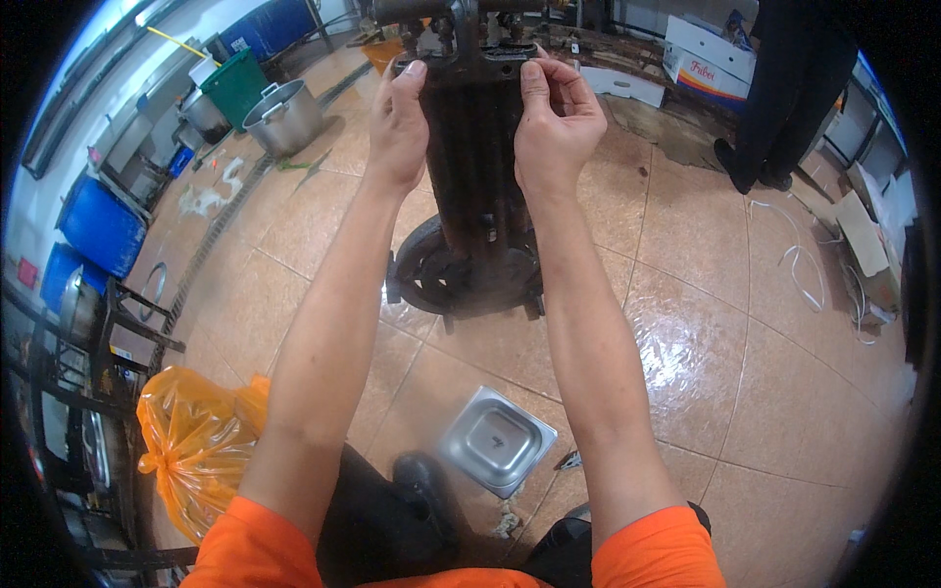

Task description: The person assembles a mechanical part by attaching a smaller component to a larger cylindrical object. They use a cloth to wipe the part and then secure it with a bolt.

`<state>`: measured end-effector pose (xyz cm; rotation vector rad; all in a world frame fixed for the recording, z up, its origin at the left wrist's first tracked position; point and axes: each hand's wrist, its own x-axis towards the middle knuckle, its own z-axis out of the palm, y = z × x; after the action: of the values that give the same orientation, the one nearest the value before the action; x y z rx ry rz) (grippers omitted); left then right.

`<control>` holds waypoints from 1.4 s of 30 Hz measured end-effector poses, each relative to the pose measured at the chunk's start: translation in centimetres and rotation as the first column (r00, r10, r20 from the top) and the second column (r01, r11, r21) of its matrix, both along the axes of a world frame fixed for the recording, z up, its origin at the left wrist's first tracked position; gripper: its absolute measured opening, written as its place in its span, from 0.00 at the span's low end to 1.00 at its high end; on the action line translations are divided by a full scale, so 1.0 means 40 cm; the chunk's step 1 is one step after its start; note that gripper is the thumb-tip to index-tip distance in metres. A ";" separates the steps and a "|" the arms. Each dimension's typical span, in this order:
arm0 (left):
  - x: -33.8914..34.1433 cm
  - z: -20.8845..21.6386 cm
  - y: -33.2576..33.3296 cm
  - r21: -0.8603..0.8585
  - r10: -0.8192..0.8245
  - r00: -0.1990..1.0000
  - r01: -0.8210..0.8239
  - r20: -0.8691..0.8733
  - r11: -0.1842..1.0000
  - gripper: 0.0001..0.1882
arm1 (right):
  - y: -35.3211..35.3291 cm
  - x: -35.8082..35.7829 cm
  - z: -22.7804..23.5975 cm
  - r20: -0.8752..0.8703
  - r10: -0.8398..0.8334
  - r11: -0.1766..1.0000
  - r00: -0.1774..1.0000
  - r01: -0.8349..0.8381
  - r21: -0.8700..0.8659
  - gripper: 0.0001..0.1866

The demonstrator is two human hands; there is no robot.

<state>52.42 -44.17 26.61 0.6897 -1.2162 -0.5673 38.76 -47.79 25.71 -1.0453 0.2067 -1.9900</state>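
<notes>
In front of me stands a dark, greasy metal appliance (478, 157), with a long flat body, fittings along its top and a round cast ring (436, 274) at its lower end. It looks like a gas burner, but I cannot tell for sure. My left hand (400, 127) is closed on the left end of its upper edge, thumb on top and the other fingers mostly hidden behind. At the right end, my right hand (557, 122) pinches the same edge between thumb and curled fingers. Both arms are stretched forward.
A shallow steel pan (498, 441) lies on the tiled floor by my feet. To its left sits a tied orange plastic bag (201, 456). A large metal pot (284, 120) and a green bin (235, 88) stand far left. Another person's dark-trousered legs (789, 88) are far right, near loose white cord (809, 265).
</notes>
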 end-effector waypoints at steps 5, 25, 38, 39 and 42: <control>0.003 0.003 -0.005 0.009 -0.039 0.999 0.040 -0.022 0.999 0.17 | 0.003 0.000 0.004 0.003 -0.001 1.000 1.000 0.001 0.009 0.05; -0.029 0.016 0.033 -0.015 -0.274 0.946 0.276 -0.173 0.961 0.20 | -0.019 -0.013 -0.008 -0.011 -0.072 0.997 0.997 0.072 -0.031 0.05; -0.016 0.017 0.031 -0.011 -0.269 0.950 0.271 -0.159 0.962 0.18 | -0.023 -0.003 -0.010 -0.012 -0.067 0.997 0.998 0.066 -0.046 0.05; -0.017 0.017 0.030 -0.012 -0.263 0.951 0.265 -0.165 0.964 0.18 | -0.023 -0.004 -0.009 -0.013 -0.064 0.997 0.998 0.064 -0.039 0.05; -0.029 0.019 0.028 -0.019 -0.247 0.955 0.247 -0.162 0.969 0.19 | -0.023 -0.007 -0.008 0.001 -0.058 0.997 0.998 0.058 -0.043 0.05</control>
<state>51.26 -43.04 27.36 0.4834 -1.1548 -0.8175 38.47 -48.71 25.39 -1.0774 0.1967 -2.0545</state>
